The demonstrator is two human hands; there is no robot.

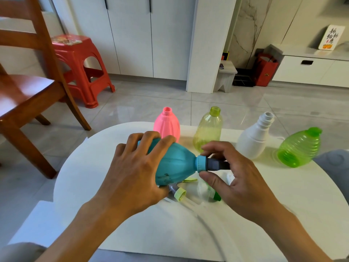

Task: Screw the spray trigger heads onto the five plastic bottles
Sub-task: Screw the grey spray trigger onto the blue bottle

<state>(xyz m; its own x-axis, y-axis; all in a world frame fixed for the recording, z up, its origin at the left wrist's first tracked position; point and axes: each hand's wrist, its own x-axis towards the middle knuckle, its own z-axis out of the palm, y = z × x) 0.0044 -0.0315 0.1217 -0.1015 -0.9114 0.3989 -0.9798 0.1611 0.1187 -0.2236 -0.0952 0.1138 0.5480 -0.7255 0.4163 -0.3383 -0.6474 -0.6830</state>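
My left hand [136, 167] grips a teal bottle [175, 163] held sideways above the white table [283, 195], neck pointing right. My right hand [234, 174] pinches the trigger head [213, 164] at the bottle's neck, thumb and fingers around its teal collar and grey body. A pink bottle [167, 123], a pale yellow-green bottle [208, 129] and a white bottle [255, 135] stand open-necked along the far edge. A bright green bottle [300, 148] lies on its side at the right. Loose trigger heads [204, 190] lie under my hands, partly hidden.
A wooden chair [24, 87] stands at the left, a red plastic stool [83, 69] behind it. White cabinets, a small grey step stool [226, 76] and a red bag [264, 70] line the far wall across the tiled floor.
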